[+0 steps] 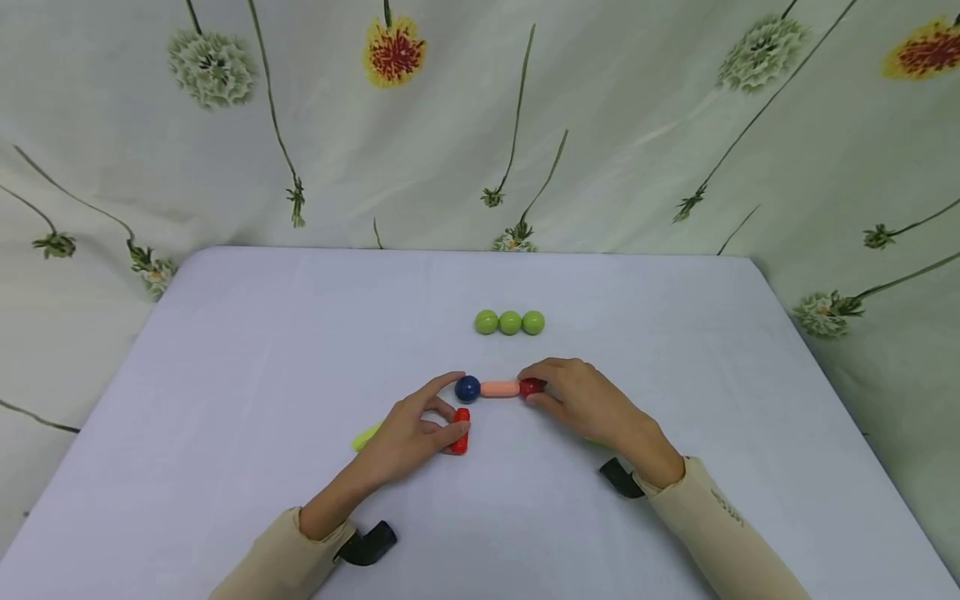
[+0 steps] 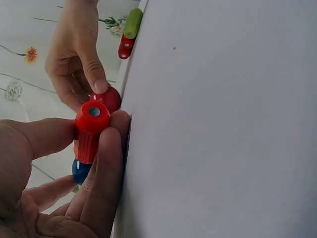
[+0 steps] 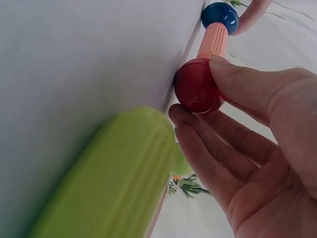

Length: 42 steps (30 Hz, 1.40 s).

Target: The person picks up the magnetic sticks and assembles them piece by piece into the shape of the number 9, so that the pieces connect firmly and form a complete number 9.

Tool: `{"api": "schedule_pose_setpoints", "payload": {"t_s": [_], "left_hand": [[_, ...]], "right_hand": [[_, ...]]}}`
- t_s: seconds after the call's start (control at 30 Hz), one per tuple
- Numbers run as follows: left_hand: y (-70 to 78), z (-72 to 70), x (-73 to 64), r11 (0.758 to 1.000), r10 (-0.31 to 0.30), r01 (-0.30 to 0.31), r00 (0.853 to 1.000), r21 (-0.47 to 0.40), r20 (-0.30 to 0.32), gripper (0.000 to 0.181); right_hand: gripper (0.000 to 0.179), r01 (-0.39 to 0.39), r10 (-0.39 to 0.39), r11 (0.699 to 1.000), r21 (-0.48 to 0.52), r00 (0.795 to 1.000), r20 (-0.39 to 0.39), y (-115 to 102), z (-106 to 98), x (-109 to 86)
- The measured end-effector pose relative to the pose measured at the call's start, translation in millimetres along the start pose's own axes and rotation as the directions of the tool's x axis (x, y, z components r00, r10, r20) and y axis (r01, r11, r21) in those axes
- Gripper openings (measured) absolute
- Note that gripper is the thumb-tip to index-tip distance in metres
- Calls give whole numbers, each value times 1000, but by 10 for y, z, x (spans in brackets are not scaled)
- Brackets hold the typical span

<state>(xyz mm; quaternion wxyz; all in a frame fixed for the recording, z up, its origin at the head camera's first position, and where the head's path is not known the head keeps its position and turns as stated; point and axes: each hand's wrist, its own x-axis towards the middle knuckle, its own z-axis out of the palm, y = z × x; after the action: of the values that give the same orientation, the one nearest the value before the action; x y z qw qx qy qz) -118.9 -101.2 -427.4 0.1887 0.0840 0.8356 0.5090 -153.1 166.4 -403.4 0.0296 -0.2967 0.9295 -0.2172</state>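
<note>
A blue ball, a peach ribbed rod and a dark red ball sit joined in a line on the table. My left hand pinches a bright red ribbed rod between thumb and fingers, its metal-tipped end showing in the left wrist view. The outstretched left index finger touches the blue ball. At the other end, my right hand holds the dark red ball, with the thumb on top and fingertips at its far side, as the right wrist view shows.
Three green balls stand in a row farther back. A yellow-green rod lies partly behind the left hand. Close to the right wrist is a green rod; red rods lie by it. A flowered cloth hangs behind the table.
</note>
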Motion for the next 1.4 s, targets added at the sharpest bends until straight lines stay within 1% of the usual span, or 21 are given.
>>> {"api": "schedule_pose_setpoints", "payload": {"t_s": [0.27,0.47,0.73,1.13,1.4], "left_hand": [[39,19,27,1000,2,-2,1000,-23,-9,67],[90,47,41,1000,-12,11,999,-14,-48,62],[96,74,58,1000,-12,12,996,6,-92,56],[85,76,79,1000,12,-12,996,9,-91,60],[67,61,84,1000,9,-10,998,-18,-60,59]], "right_hand": [[24,8,-8,1000,1,1000,-1,-1,-6,7],[25,1,-1,1000,-2,1000,4,9,1,10],[24,7,-7,1000,0,1000,0,11,3,7],[24,-5,5,1000,9,1000,2,12,8,15],[29,-31,31,1000,-7,999,13,-10,2,14]]}}
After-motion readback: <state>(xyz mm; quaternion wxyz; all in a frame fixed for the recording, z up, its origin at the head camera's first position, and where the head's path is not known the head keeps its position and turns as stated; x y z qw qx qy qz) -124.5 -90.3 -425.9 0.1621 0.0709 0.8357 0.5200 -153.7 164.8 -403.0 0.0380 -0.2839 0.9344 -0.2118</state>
